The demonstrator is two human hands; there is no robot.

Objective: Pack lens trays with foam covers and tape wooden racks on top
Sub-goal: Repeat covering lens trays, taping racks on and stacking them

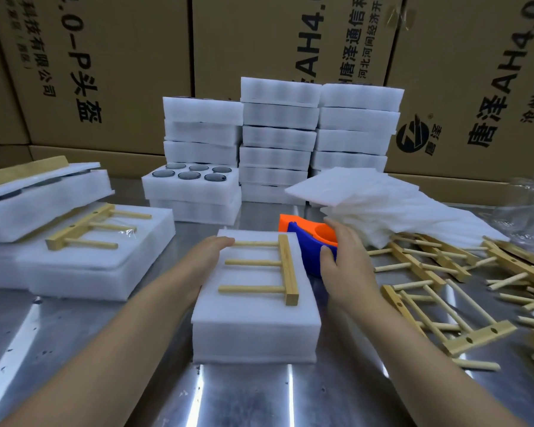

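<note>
Metal table (pixel 74 349) up front, both forearms over it. L hand (pixel 210 254) lies flat, fingers straight, on the left edge of the foam-covered tray (pixel 253 318), tips touching a peg of the wooden rack (pixel 287 266) lying on top. R hand (pixel 346 260) grips the blue/orange tape dispenser (pixel 309 245), just right of the tray. Crowding it on the right: foam sheets (pixel 383 204) & a pile of loose racks (pixel 429 272). Left: foam packs (pixel 90 257) w/ racks on top. Far: tray stacks (pixel 278 134), one open tray w/ lenses (pixel 195 177), cardboard boxes (pixel 105 57).

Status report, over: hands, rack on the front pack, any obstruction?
Left hand touches foam pack. Right hand grips tape dispenser. Wooden rack lies on top, no tape seen. Nothing blocking.
</note>
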